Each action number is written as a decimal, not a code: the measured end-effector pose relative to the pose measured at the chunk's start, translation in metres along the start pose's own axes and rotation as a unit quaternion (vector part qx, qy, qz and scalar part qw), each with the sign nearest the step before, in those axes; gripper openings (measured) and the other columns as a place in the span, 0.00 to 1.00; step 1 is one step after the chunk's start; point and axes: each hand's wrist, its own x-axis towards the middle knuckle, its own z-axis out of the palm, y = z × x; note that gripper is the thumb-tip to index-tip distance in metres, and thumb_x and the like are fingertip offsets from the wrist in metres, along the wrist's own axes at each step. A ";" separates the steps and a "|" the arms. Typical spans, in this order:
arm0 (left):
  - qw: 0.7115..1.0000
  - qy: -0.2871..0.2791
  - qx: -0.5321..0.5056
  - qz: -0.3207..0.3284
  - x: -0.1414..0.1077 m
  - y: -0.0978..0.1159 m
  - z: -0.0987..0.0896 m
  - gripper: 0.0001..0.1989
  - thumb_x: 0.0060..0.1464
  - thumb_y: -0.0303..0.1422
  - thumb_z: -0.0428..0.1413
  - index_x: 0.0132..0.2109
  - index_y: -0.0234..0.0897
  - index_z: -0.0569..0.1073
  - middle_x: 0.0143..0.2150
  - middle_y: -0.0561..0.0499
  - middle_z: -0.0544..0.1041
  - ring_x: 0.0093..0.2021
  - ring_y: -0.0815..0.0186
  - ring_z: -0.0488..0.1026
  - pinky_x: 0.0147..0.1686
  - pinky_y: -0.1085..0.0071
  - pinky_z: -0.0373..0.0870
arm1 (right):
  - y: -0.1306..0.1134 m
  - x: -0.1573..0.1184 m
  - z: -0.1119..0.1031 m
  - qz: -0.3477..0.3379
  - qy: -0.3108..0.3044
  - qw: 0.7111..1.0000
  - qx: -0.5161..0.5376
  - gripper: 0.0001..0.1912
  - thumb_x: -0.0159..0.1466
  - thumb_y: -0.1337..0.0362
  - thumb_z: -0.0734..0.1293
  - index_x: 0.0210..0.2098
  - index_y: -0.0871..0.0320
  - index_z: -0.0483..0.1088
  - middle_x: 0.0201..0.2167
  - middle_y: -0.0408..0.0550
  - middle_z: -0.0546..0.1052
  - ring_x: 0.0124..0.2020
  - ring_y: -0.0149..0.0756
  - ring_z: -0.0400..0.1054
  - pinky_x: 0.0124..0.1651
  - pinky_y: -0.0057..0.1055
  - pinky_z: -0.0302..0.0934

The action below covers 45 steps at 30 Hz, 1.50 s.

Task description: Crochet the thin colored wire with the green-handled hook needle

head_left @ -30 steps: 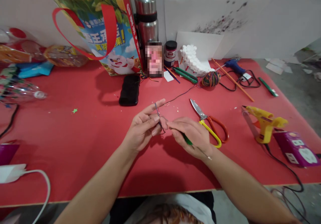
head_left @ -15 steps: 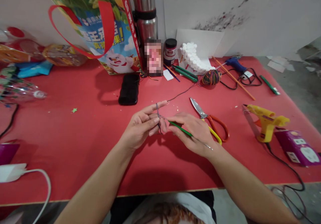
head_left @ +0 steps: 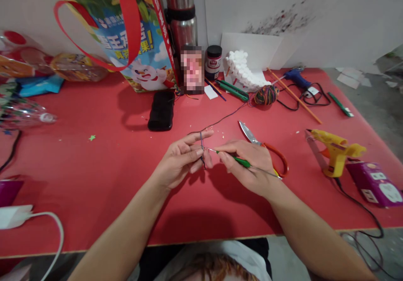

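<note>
My left hand (head_left: 181, 159) pinches dark yarn (head_left: 202, 140) between thumb and fingers, and a strand runs over its outstretched index finger. From there the strand trails back to a multicoloured yarn ball (head_left: 266, 95) on the table. In my right hand (head_left: 248, 161) is a crochet hook (head_left: 242, 162) with a green grip, held like a pencil. Its thin metal tip points left, close to the yarn at my left fingertips; whether a loop sits on it is too small to tell. Scissors (head_left: 250, 133) with orange and yellow handles lie beyond my right hand, partly hidden by it.
A yellow glue gun (head_left: 335, 151) and a purple box (head_left: 374, 184) are at the right. Behind my hands lies a black case (head_left: 161, 111). A gift bag (head_left: 126, 33), a steel thermos (head_left: 181, 16) and a dark-lidded jar (head_left: 213, 62) line the back.
My right hand has shifted slightly right with the crochet hook, baring more of its metal tip. It now covers more of the scissors' handles. My left hand has moved slightly right.
</note>
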 end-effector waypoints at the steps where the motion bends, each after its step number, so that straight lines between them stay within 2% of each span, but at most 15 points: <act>1: 1.000 0.005 -0.007 0.003 0.000 0.001 0.000 0.27 0.59 0.30 0.64 0.64 0.31 0.73 0.30 0.44 0.81 0.19 0.76 0.61 0.22 0.76 0.54 | -0.001 0.000 0.000 0.001 0.000 1.000 -0.003 0.07 0.73 0.66 0.64 0.44 0.54 0.75 0.35 0.44 0.83 0.37 0.33 0.78 0.43 0.30 0.68; 6: 0.994 0.082 -0.013 0.076 0.003 0.002 0.003 0.26 0.57 0.29 0.65 0.61 0.31 0.74 0.30 0.48 0.81 0.22 0.75 0.64 0.25 0.76 0.62 | -0.001 -0.001 0.007 -0.066 0.005 0.996 -0.056 0.11 0.73 0.68 0.64 0.53 0.56 0.72 0.41 0.49 0.84 0.40 0.36 0.79 0.43 0.31 0.71; 9: 0.986 0.111 0.040 0.121 0.002 0.000 0.005 0.26 0.59 0.30 0.65 0.63 0.32 0.73 0.30 0.49 0.81 0.23 0.73 0.66 0.29 0.75 0.66 | 0.000 -0.003 0.013 -0.088 0.027 0.995 -0.025 0.15 0.73 0.70 0.63 0.57 0.56 0.72 0.43 0.50 0.84 0.42 0.35 0.79 0.46 0.31 0.72; 11: 0.979 0.121 0.082 0.144 0.000 -0.003 0.005 0.27 0.60 0.31 0.63 0.66 0.34 0.72 0.32 0.49 0.81 0.24 0.72 0.67 0.30 0.74 0.68 | -0.001 -0.005 0.016 -0.051 0.033 0.998 0.007 0.15 0.73 0.69 0.62 0.56 0.54 0.73 0.39 0.47 0.84 0.39 0.34 0.79 0.45 0.31 0.73; 13: 0.973 0.125 0.113 0.160 -0.001 -0.005 0.005 0.27 0.62 0.32 0.62 0.67 0.36 0.70 0.34 0.48 0.82 0.24 0.72 0.68 0.30 0.73 0.69 | -0.004 -0.006 0.017 0.037 0.047 0.996 0.064 0.12 0.74 0.66 0.62 0.52 0.54 0.75 0.33 0.44 0.82 0.31 0.30 0.78 0.37 0.28 0.73; 16: 0.968 0.123 0.133 0.172 -0.002 -0.007 0.004 0.28 0.63 0.32 0.61 0.68 0.37 0.70 0.35 0.47 0.83 0.24 0.72 0.69 0.31 0.72 0.70 | -0.006 -0.004 0.017 0.164 0.103 0.961 0.199 0.10 0.74 0.61 0.64 0.45 0.57 0.76 0.26 0.41 0.79 0.19 0.27 0.72 0.24 0.24 0.69; 18: 0.969 0.116 0.133 0.173 -0.001 -0.007 0.003 0.28 0.63 0.32 0.61 0.69 0.37 0.69 0.35 0.47 0.83 0.24 0.71 0.69 0.31 0.72 0.70 | -0.005 -0.002 0.016 0.194 0.129 0.934 0.271 0.11 0.73 0.59 0.65 0.42 0.59 0.76 0.25 0.41 0.78 0.16 0.26 0.70 0.20 0.25 0.67; 20: 0.972 0.105 0.131 0.167 -0.001 -0.007 0.003 0.29 0.64 0.33 0.61 0.69 0.37 0.68 0.35 0.47 0.83 0.24 0.71 0.69 0.31 0.72 0.70 | -0.003 -0.001 0.015 0.197 0.123 0.923 0.307 0.11 0.73 0.58 0.65 0.41 0.59 0.76 0.25 0.41 0.78 0.16 0.26 0.70 0.20 0.25 0.66; 24: 0.970 0.089 0.153 0.164 -0.001 -0.005 0.005 0.29 0.65 0.32 0.59 0.71 0.37 0.67 0.36 0.45 0.84 0.25 0.71 0.69 0.31 0.72 0.69 | -0.002 -0.003 0.012 0.172 0.088 0.936 0.294 0.11 0.74 0.59 0.65 0.41 0.58 0.76 0.27 0.41 0.78 0.18 0.25 0.70 0.22 0.25 0.66; 28: 0.965 0.083 0.184 0.166 -0.003 -0.002 0.008 0.28 0.66 0.31 0.58 0.71 0.38 0.67 0.37 0.46 0.84 0.25 0.71 0.71 0.29 0.73 0.70 | -0.007 -0.003 0.010 0.146 0.052 0.974 0.167 0.11 0.75 0.61 0.63 0.41 0.57 0.77 0.26 0.40 0.78 0.20 0.25 0.71 0.27 0.24 0.66; 32: 0.971 0.095 0.163 0.150 -0.002 -0.003 0.006 0.29 0.64 0.30 0.59 0.70 0.40 0.67 0.37 0.48 0.84 0.25 0.72 0.73 0.28 0.74 0.70 | -0.008 -0.002 0.010 0.099 0.018 0.994 0.051 0.12 0.75 0.63 0.61 0.46 0.55 0.77 0.25 0.40 0.78 0.25 0.27 0.74 0.33 0.26 0.67; 37: 0.982 0.100 0.089 0.132 0.000 -0.006 0.003 0.30 0.62 0.30 0.62 0.69 0.40 0.68 0.37 0.50 0.83 0.24 0.72 0.73 0.29 0.74 0.71 | -0.003 -0.003 0.016 0.017 0.026 0.999 0.013 0.12 0.76 0.65 0.61 0.51 0.54 0.76 0.35 0.43 0.83 0.35 0.30 0.78 0.45 0.29 0.70; 40: 0.988 0.089 0.048 0.120 0.000 -0.003 0.004 0.29 0.61 0.29 0.62 0.68 0.37 0.69 0.33 0.50 0.82 0.23 0.73 0.70 0.29 0.75 0.69 | 0.001 -0.002 0.018 -0.035 0.037 0.999 -0.001 0.12 0.75 0.67 0.62 0.53 0.56 0.75 0.35 0.45 0.83 0.37 0.31 0.77 0.45 0.29 0.70; 45: 0.996 0.029 -0.015 0.088 -0.001 0.003 0.004 0.27 0.61 0.28 0.62 0.66 0.31 0.71 0.28 0.48 0.80 0.21 0.76 0.62 0.26 0.77 0.61 | 0.009 -0.001 0.019 -0.111 0.034 0.993 0.011 0.12 0.74 0.69 0.63 0.55 0.56 0.74 0.39 0.47 0.83 0.39 0.32 0.76 0.45 0.29 0.71</act>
